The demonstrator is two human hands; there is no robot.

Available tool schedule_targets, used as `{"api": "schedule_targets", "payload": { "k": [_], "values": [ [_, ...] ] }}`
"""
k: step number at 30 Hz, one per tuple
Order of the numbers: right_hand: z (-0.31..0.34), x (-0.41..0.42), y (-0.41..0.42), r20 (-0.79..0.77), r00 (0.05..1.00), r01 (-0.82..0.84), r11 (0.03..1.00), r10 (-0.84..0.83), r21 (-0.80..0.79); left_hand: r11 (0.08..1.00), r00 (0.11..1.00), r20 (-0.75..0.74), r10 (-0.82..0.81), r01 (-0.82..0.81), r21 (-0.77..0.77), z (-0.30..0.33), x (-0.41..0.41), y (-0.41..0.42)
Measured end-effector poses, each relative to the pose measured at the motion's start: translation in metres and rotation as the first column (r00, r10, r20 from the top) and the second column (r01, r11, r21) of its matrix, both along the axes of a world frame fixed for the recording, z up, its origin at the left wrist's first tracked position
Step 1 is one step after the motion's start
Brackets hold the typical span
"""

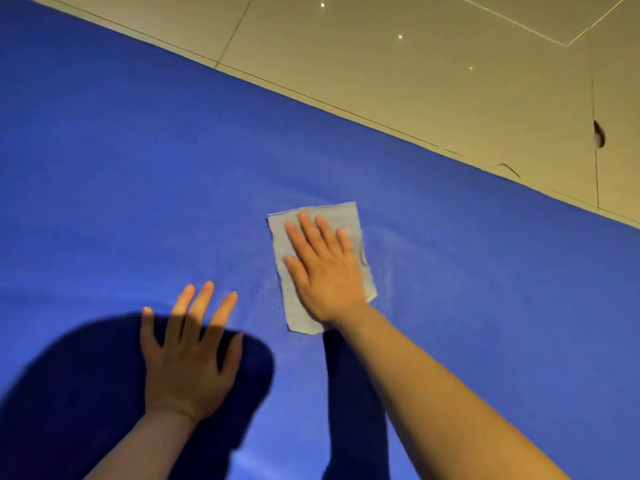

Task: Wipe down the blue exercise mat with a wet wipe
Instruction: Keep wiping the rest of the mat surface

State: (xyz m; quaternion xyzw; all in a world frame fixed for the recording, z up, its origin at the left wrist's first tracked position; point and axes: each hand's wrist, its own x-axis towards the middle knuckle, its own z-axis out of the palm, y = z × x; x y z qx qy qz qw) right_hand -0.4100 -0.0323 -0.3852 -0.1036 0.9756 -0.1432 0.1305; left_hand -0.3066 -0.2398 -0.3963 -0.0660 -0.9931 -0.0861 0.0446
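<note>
Right hand (pixel 323 268) covers wipe (pixel 282 233) middle; mat (pixel 138 168) edges cropped.

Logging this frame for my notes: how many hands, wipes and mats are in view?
Hands: 2, left hand and right hand
Wet wipes: 1, wet wipe
Mats: 1, blue exercise mat
Total: 4

One blue exercise mat (pixel 138 168), one wet wipe (pixel 280 244), two hands, left hand (pixel 188 358), right hand (pixel 323 271)
</note>
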Motion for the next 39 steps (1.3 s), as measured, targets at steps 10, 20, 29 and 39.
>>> {"api": "schedule_targets", "payload": {
  "k": [10, 20, 29, 39],
  "values": [
    [0.007, 0.071, 0.148, -0.052, 0.697, 0.711, 0.68, -0.715, 0.182, 1.0, 1.0, -0.015, -0.007, 0.007, 0.008, -0.002, 0.001, 0.003],
    [-0.003, 0.047, -0.057, -0.047, 0.977, 0.209, 0.978, -0.209, 0.004, 1.0, 0.999, -0.035, 0.011, -0.011, 0.004, -0.004, 0.001, 0.003],
    [-0.002, 0.095, 0.139, -0.014, 0.976, 0.215, 0.958, -0.216, 0.188, 1.0, 0.999, -0.052, -0.012, 0.013, 0.018, -0.004, 0.001, 0.001],
    [0.005, 0.096, 0.013, -0.038, 0.817, 0.573, 0.806, -0.575, 0.147, 1.0, 1.0, 0.013, 0.026, -0.026, 0.013, -0.002, -0.001, 0.004]
  ]
}}
